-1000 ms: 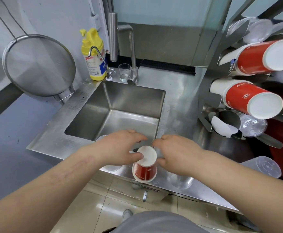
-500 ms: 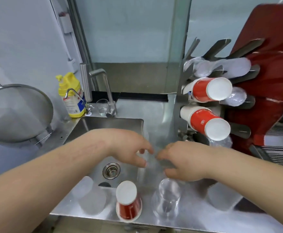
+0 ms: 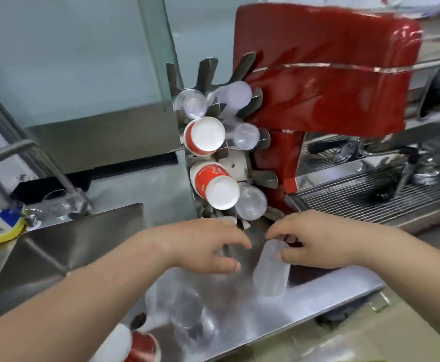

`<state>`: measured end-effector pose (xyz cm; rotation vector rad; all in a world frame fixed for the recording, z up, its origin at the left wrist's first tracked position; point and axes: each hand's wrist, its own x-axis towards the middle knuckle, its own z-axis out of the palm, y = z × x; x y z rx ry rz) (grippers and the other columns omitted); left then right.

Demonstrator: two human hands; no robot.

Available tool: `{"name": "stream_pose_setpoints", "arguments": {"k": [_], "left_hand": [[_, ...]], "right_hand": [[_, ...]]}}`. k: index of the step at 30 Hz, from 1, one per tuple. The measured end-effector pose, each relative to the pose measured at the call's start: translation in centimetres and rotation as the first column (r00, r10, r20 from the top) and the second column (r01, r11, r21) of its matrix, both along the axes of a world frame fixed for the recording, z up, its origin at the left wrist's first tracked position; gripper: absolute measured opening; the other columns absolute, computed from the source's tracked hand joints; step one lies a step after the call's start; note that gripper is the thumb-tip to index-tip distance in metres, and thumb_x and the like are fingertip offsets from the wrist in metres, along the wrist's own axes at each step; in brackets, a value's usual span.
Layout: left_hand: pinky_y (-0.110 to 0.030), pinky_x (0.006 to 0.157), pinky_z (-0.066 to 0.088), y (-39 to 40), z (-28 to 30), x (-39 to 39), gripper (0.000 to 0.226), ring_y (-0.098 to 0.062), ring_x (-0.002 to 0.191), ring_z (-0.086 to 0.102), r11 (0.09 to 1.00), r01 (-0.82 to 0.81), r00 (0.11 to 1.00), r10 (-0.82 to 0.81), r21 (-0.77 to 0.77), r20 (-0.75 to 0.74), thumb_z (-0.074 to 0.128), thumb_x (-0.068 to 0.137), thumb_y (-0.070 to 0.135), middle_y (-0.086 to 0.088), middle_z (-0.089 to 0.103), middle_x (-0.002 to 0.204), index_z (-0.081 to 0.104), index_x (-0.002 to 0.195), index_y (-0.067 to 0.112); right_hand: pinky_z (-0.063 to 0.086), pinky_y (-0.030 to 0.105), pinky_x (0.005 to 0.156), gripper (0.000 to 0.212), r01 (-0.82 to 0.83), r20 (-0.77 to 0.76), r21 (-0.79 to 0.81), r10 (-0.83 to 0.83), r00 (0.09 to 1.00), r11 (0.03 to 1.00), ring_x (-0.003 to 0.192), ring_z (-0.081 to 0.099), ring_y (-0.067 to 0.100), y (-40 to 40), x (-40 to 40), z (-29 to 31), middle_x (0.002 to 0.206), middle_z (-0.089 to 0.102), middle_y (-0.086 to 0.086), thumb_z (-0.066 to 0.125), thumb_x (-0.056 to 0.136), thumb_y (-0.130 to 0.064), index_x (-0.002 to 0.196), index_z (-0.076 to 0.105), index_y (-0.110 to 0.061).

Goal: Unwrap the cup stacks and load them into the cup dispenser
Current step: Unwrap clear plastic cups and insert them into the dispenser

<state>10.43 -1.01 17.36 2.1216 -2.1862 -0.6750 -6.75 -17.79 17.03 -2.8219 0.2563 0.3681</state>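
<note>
So nearest the camera, a red cup (image 3: 143, 347) and clear cups (image 3: 187, 312) wait upside down on the counter (image 3: 318, 296), probably staged for loading. Right hand (image 3: 315, 241) curls loosely round a wrapped clear stack (image 3: 271, 273); left hand (image 3: 205, 246) hovers half open, holding nothing I can see. Behind them the dispenser (image 3: 213, 163) already has red and clear stacks.

the counter (image 3: 305, 304) is brushed steel with a dull sheen, and the sink (image 3: 64, 246) beside it is the same metal. the cup dispenser (image 3: 208, 74) has grey metal prongs. its 2 red cup stacks (image 3: 215, 184) look like matt paper with white bases. the clear cup stack (image 3: 271, 273) looks like thin translucent plastic. the red machine (image 3: 318, 87) has a glossy casing, with a ribbed metal tray (image 3: 370, 199).
</note>
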Motion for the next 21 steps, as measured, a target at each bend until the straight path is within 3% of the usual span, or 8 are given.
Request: {"name": "stream_pose_setpoints", "arguments": {"k": [2,4,7,9,13,15,21], "left_hand": [[-0.023,0.094,0.039,-1.7,-0.6,-1.0,0.046,0.002,0.101,0.041,0.999,0.039,0.999,-0.039,-0.029,-0.009,0.058,0.092,0.040,0.005,0.049,0.126,0.046,0.135,0.033],[-0.021,0.089,0.035,-3.2,-1.2,-1.8,0.045,0.000,0.097,0.040,0.997,0.063,0.998,-0.063,-0.037,0.014,0.058,0.092,0.040,0.004,0.050,0.124,0.046,0.135,0.035],[-0.028,0.097,0.037,-5.0,-2.3,-2.7,0.050,-0.014,0.116,0.046,0.996,0.083,0.991,-0.081,-0.013,0.102,0.057,0.091,0.041,0.000,0.050,0.126,0.043,0.138,0.034],[-0.025,0.097,0.035,-5.9,-3.3,-2.9,0.054,-0.014,0.121,0.044,0.997,0.075,0.992,-0.073,-0.015,0.103,0.058,0.091,0.040,0.000,0.049,0.127,0.039,0.141,0.034],[-0.025,0.101,0.034,-7.7,-6.0,-2.7,0.068,-0.017,0.129,0.042,1.000,0.011,0.997,-0.010,-0.010,0.083,0.060,0.088,0.043,0.000,0.041,0.138,0.029,0.147,0.031],[-0.026,0.106,0.033,-8.5,-7.1,-2.6,0.075,-0.018,0.134,0.039,0.999,-0.035,0.997,0.033,0.027,0.076,0.060,0.088,0.043,-0.002,0.035,0.146,0.023,0.151,0.028],[-0.027,0.111,0.032,-9.7,-8.8,-3.0,0.090,-0.020,0.138,0.036,0.980,-0.167,0.985,0.170,0.106,-0.021,0.066,0.083,0.049,-0.004,0.028,0.154,0.012,0.153,0.032]], "right_hand": [[0.050,0.034,0.087,0.039,0.066,0.000,0.022,-0.066,0.998,0.998,0.097,0.058,0.009,-1.0,-1.4,-1.3,0.108,0.061,-0.012,0.053,0.082,-0.053,0.118,0.054,-0.037],[0.050,0.035,0.087,0.040,0.145,0.003,0.062,-0.146,0.989,0.987,0.097,0.058,0.012,-1.3,-2.6,-2.6,0.108,0.062,-0.008,0.055,0.082,-0.051,0.119,0.054,-0.037],[0.047,0.027,0.088,0.045,0.264,0.030,0.163,-0.272,0.962,0.951,0.102,0.056,0.013,-1.2,-3.9,-4.5,0.115,0.058,-0.003,0.060,0.086,-0.042,0.129,0.049,-0.033],[0.045,0.022,0.088,0.049,0.345,0.062,0.258,-0.372,0.926,0.902,0.106,0.055,0.012,-0.7,-4.5,-6.0,0.121,0.054,-0.001,0.061,0.086,-0.039,0.132,0.047,-0.029],[0.041,0.030,0.104,0.075,0.461,0.085,0.416,-0.538,0.839,0.784,0.128,0.044,0.014,0.4,-5.0,-9.5,0.143,0.040,-0.001,0.061,0.086,-0.040,0.150,0.024,-0.026],[0.038,0.028,0.106,0.080,0.493,0.080,0.448,-0.583,0.809,0.746,0.132,0.040,0.015,0.7,-4.9,-11.1,0.147,0.036,0.001,0.061,0.087,-0.038,0.152,0.016,-0.024],[0.039,0.033,0.109,0.092,0.572,-0.029,0.543,-0.667,0.744,0.614,0.133,0.043,0.019,-0.2,-4.7,-15.9,0.148,0.039,0.002,0.066,0.072,-0.046,0.150,0.022,-0.028]]}}
